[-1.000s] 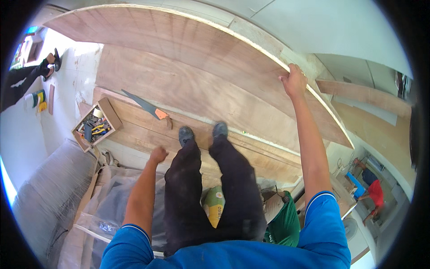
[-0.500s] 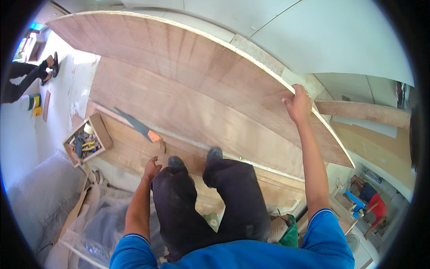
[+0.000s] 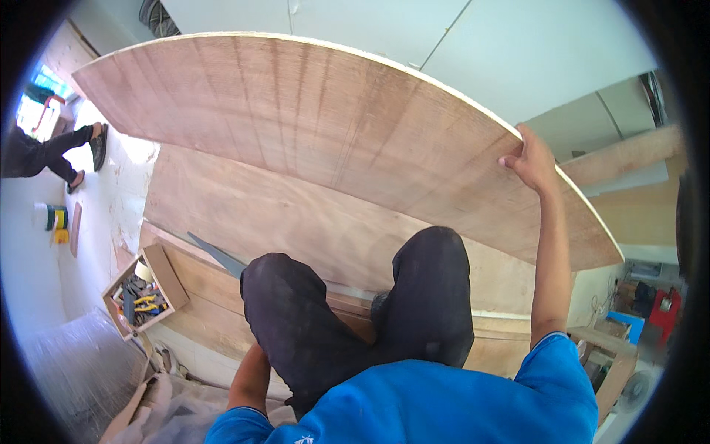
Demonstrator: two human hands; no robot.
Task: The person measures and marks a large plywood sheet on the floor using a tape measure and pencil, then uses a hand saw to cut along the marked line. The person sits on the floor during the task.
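Board (image 3: 333, 118) is part-raised, neither flat nor upright; right hand (image 3: 534, 161) grips its top edge. Left hand hidden, state unclear.

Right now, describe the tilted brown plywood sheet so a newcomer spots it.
Find the flat pale-brown plywood sheet across the middle. Beyond it, the tilted brown plywood sheet rises, the right hand gripping its upper edge. Unlike the flat sheet, it slants and shows dark streaks.

The floor (image 3: 129, 176) here bears a flat sheet (image 3: 296, 214), planks (image 3: 196, 292), strip (image 3: 75, 231) and pail (image 3: 55, 217); a toolbox (image 3: 167, 274) sits at the planks' left end, a saw (image 3: 218, 256) where sheet and planks meet.
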